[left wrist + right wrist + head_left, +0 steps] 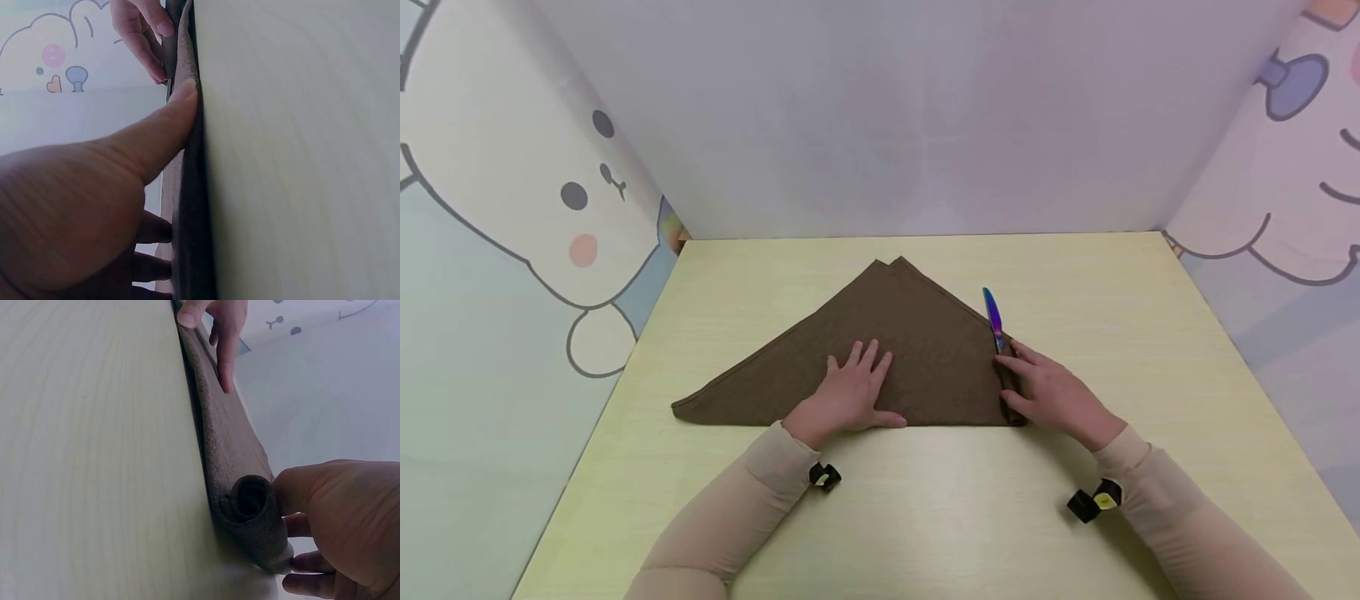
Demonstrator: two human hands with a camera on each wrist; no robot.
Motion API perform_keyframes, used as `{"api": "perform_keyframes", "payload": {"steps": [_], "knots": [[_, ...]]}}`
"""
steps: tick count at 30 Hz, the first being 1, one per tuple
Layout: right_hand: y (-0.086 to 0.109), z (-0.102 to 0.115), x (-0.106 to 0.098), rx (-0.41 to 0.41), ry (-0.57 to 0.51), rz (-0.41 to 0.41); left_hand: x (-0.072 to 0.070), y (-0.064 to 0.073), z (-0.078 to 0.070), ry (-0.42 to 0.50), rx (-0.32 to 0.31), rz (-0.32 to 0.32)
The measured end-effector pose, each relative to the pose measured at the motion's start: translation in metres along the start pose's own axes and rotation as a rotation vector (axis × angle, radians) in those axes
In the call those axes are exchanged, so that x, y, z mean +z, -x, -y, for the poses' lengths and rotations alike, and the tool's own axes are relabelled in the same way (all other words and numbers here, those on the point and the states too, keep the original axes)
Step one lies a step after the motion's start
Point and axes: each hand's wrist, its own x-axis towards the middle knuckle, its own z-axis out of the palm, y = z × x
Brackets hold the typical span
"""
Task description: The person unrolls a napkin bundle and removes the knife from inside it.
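A brown cloth napkin (pixel 925 375), folded into a wide triangle, lies on the table with its point at the far side. Its right corner is rolled up, and the roll's spiral end (pixel 250 499) shows in the right wrist view. Out of the top of that roll sticks a knife (pixel 992 310) with a rainbow-coloured blade; its lower part is hidden in the cloth. My right hand (pixel 1056 392) holds the roll from the right, thumb near the front edge and fingers along its outer side. With fingers spread, my left hand (pixel 846 392) presses flat on the napkin's middle, thumb along the front edge.
The pale wooden table (pixel 925 517) meets a plain whitish wall (pixel 917 117) at the back. Walls with cartoon animal drawings stand at the left and right. Small black devices are strapped at both wrists.
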Motion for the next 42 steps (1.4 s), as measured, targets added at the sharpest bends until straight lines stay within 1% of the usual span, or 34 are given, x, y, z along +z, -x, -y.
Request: {"api": "perform_keyframes", "payload": {"steps": [9,16,24,42], "knots": [[0.001,-0.001,-0.002,0.036,-0.013,0.018,0.000,0.002,0.000,0.003,0.006,-0.002],[0.003,-0.003,-0.003,0.082,-0.026,0.058,0.000,0.003,0.000,-0.006,0.007,-0.008],[0.007,-0.008,-0.003,0.113,-0.036,0.074,0.001,0.002,0.000,-0.002,0.003,-0.010],[0.015,-0.015,-0.007,0.130,-0.053,0.078,-0.001,0.002,-0.001,0.027,0.006,-0.016]]}}
